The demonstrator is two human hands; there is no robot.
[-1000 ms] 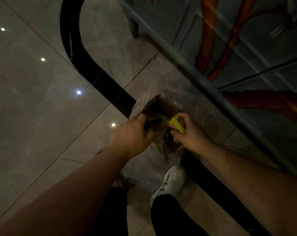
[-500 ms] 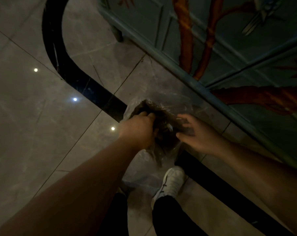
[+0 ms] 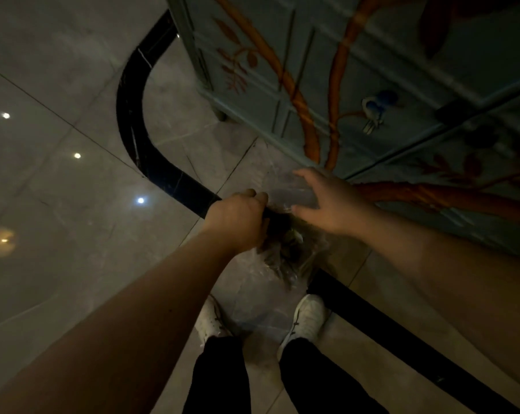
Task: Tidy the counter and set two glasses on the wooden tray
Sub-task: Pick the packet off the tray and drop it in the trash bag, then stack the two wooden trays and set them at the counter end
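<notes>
I am standing over a polished stone-tile floor (image 3: 58,204) that is gleaming and throwing back small round ceiling lights, with a glossy black inlaid band (image 3: 133,115) curving through it and running on behind my feet. Beside me to the right, a pale blue painted cabinet (image 3: 357,85) is rising on short legs, its panelled front matte and decorated with orange branches, leaves and a small blue bird.

Between my shoes a clear plastic bag (image 3: 264,294) is hanging, thin, crinkled and see-through, its long axis running from the mouth at my hands down towards the floor, the gathered mouth pointing up at me. Dark scraps are showing inside its upper part; I cannot tell what they are.

My left hand (image 3: 238,222) is closing in a fist round the near edge of the bag's mouth, knuckles up. My right hand (image 3: 327,201) is spreading open, fingers (image 3: 302,174) apart, over the far side of the mouth; whether it is touching the film, I cannot tell.

My white sneakers (image 3: 308,321) are flanking the bag's bottom under black trouser legs.
</notes>
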